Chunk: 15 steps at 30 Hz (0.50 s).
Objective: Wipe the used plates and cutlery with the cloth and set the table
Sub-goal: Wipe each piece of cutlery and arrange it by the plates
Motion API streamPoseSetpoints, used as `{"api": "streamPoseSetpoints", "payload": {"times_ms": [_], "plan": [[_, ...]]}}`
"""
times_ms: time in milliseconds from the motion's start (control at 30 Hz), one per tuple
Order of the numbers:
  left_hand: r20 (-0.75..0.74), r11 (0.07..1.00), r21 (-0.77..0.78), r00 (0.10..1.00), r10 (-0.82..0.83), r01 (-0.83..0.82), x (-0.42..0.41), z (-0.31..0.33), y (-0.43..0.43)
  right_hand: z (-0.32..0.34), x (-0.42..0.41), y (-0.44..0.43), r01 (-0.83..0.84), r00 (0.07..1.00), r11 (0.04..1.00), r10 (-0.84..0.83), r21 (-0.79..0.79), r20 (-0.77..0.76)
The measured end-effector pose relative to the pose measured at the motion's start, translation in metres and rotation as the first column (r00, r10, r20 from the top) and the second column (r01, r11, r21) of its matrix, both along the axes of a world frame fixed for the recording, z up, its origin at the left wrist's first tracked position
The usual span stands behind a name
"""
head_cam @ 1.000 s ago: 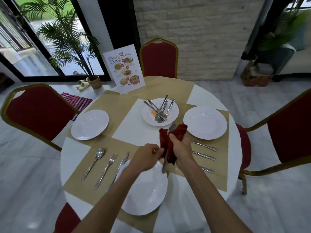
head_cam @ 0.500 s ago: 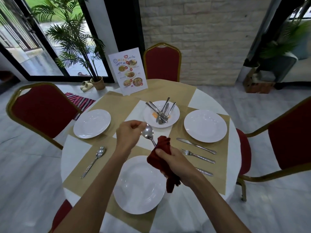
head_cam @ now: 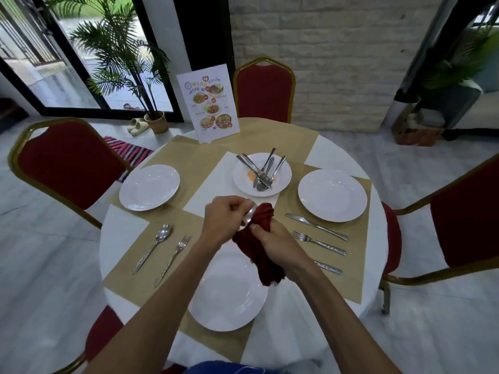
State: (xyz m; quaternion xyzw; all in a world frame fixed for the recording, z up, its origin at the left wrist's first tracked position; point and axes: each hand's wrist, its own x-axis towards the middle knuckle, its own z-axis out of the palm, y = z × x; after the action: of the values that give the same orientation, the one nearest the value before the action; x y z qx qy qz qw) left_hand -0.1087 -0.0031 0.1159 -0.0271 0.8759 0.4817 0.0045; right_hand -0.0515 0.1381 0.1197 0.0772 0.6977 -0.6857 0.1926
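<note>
Spoon (head_cam: pixel 249 217): bowl pinched by left hand (head_cam: pixel 225 221); handle hidden inside red cloth (head_cam: pixel 263 215), gripped by right hand (head_cam: pixel 274 242), over table centre. Used plate (head_cam: pixel 285 182), cutlery heaped: 12 o'clock. Utensil (head_cam: pixel 329 267), 3 o'clock: head hidden behind forearm.

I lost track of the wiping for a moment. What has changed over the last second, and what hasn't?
The right hand slid the red cloth up the spoon to its bowl, which stood bare half a second ago. The left hand closed in and now pinches that bowl. Both hands kept their hold. The plate of used cutlery and the laid knife and fork stayed put.
</note>
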Motion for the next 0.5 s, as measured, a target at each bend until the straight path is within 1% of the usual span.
{"api": "streamPoseSetpoints", "payload": {"times_ms": [33,100,167,200,233,300,333,400,433,500], "plan": [[0.01,0.999,0.025,1.0,0.027,-0.027,-0.005,-0.002,-0.007,-0.002,0.002,-0.002,0.001,1.0,1.0,-0.001,0.005,0.007],[0.0,0.986,0.097,0.99,0.14,-0.139,-0.018,-0.002,-0.024,-0.005,0.008,-0.003,-0.036,0.999,0.999,0.035,0.025,0.039],[0.031,0.945,0.201,0.965,0.259,-0.259,-0.023,-0.002,-0.036,-0.008,0.007,-0.008,-0.057,0.997,0.997,0.054,0.044,0.054],[0.089,0.921,0.264,0.958,0.273,-0.287,-0.023,-0.003,-0.037,-0.008,0.001,-0.013,-0.029,0.999,0.999,0.027,0.042,0.047],[0.159,0.903,0.32,0.956,0.247,-0.287,-0.02,-0.007,-0.035,-0.009,-0.005,-0.018,0.012,0.999,0.999,-0.013,0.034,0.034],[0.269,0.89,0.371,0.948,0.171,-0.266,-0.015,-0.013,-0.029,-0.01,-0.023,-0.033,0.068,0.998,0.997,-0.068,0.03,0.003],[0.299,0.886,0.379,0.941,0.159,-0.269,-0.017,-0.016,-0.028,-0.011,-0.032,-0.04,0.06,0.998,0.997,-0.059,0.044,-0.008],[0.321,0.865,0.407,0.933,0.164,-0.293,-0.029,-0.021,-0.035,-0.014,-0.045,-0.046,-0.002,1.0,0.997,0.001,0.083,0.01],[0.32,0.848,0.428,0.93,0.181,-0.312,-0.042,-0.023,-0.044,-0.016,-0.052,-0.048,-0.068,0.997,0.99,0.065,0.12,0.028],[0.303,0.816,0.458,0.925,0.229,-0.352,-0.071,-0.022,-0.071,-0.017,-0.074,-0.045,-0.209,0.978,0.944,0.202,0.254,0.056]]}}
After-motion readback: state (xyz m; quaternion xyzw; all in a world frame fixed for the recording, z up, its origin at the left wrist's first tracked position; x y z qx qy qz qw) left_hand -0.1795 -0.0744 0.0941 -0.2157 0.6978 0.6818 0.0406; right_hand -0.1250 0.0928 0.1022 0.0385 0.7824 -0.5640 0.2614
